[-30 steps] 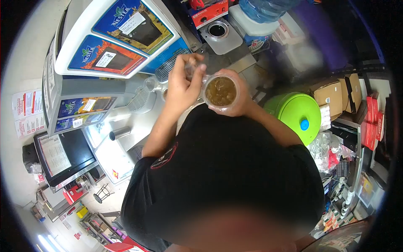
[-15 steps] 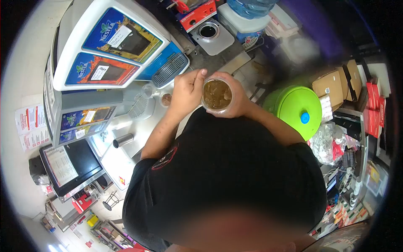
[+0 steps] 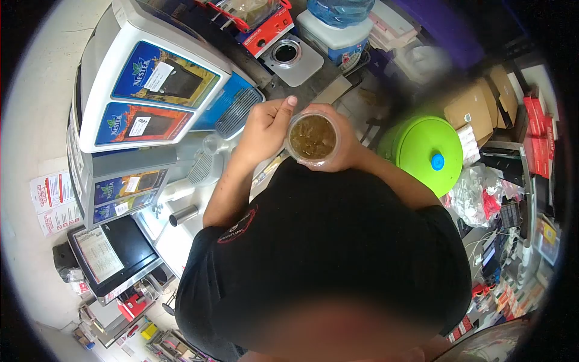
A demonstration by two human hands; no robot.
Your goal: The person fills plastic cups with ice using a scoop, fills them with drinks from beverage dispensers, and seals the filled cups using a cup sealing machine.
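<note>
Left hand [image 3: 263, 131]: fingers curled together, thumb tip sticking out past them; can't tell if anything's inside. Clear cup [image 3: 313, 139], brown contents, just to its right; contact unclear. Cup's long axis roughly upright, mouth toward camera. Right hand [image 3: 345, 136] nearer, fingers clamped around cup's right side.

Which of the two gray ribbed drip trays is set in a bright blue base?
The tray nearer your left hand, beside the white Nestea dispenser. The other ribbed tray has a pale surround.
</note>
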